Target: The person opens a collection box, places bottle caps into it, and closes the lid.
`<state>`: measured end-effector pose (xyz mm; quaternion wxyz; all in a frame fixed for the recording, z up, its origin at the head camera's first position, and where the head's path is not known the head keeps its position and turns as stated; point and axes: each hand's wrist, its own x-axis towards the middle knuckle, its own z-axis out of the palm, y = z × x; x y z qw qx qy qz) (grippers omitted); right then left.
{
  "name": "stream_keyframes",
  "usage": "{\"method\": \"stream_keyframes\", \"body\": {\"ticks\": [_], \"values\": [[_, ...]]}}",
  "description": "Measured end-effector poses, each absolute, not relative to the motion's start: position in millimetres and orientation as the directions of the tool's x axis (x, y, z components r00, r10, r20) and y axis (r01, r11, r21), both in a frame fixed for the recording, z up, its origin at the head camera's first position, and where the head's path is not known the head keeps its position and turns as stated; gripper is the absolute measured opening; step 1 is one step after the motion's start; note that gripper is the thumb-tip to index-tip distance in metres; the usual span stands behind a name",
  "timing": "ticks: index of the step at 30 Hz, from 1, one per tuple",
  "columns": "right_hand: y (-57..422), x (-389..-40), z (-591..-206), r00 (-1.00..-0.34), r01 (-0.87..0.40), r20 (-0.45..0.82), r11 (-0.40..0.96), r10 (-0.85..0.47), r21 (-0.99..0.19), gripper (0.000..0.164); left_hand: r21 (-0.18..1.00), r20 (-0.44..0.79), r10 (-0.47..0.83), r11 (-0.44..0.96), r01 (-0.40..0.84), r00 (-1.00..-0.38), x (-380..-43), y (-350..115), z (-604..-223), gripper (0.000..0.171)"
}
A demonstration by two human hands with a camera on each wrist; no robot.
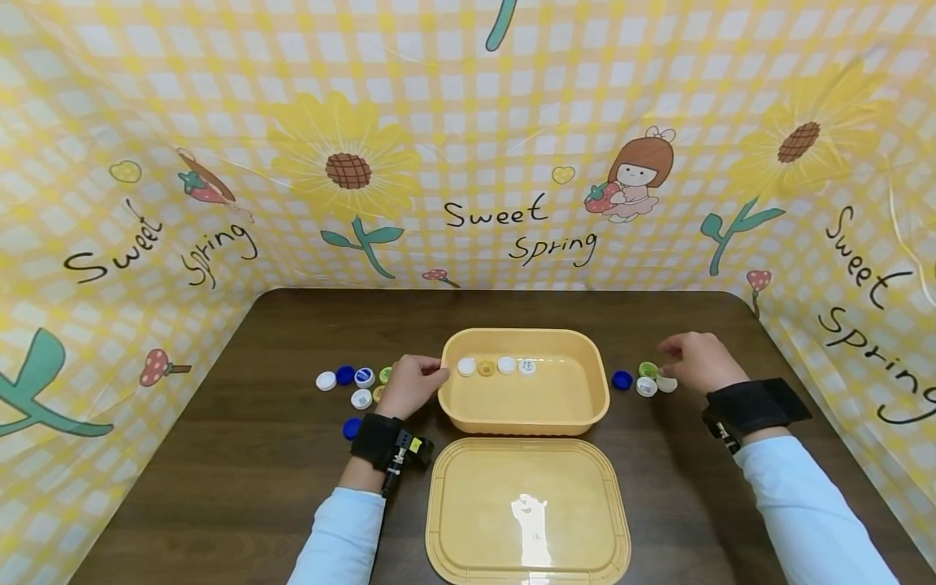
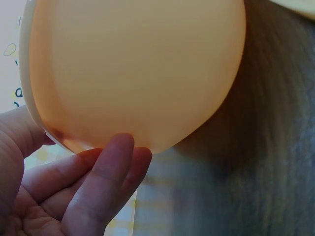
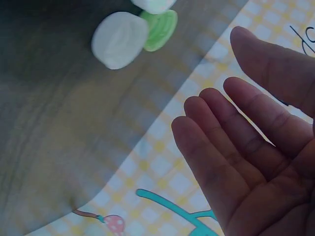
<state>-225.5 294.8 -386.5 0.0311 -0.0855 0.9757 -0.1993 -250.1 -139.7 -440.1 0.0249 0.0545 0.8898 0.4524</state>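
My left hand pinches the left rim of a yellow plastic box. In the left wrist view, the thumb is at the rim while the fingers lie against the outer wall. A row of bottle caps lies inside the box, three white and one yellow. Just right of a small group of caps hovers my right hand, fingers loosely extended and holding nothing. That group has a blue cap, a green cap and two white ones, the nearer white cap being largest in the right wrist view.
A flat yellow lid lies in front of the box on the dark wooden table. Left of the box are several more caps, including a white cap and a blue cap, some partly behind my left hand. Checked cloth surrounds the table.
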Motion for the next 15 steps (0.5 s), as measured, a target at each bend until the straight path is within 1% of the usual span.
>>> {"method": "stream_keyframes", "body": {"ticks": [5, 15], "values": [[301, -225, -395, -0.983, -0.148, -0.042, 0.908, -0.179, -0.392, 0.036, 0.806, 0.006, 0.116, 0.588, 0.074, -0.993, -251, -140, -441, 0.025], [309, -224, -412, -0.986, -0.089, -0.091, 0.906, -0.138, -0.413, 0.036, 0.805, -0.004, 0.111, 0.59, 0.062, -0.994, -251, -140, -441, 0.025]]}}
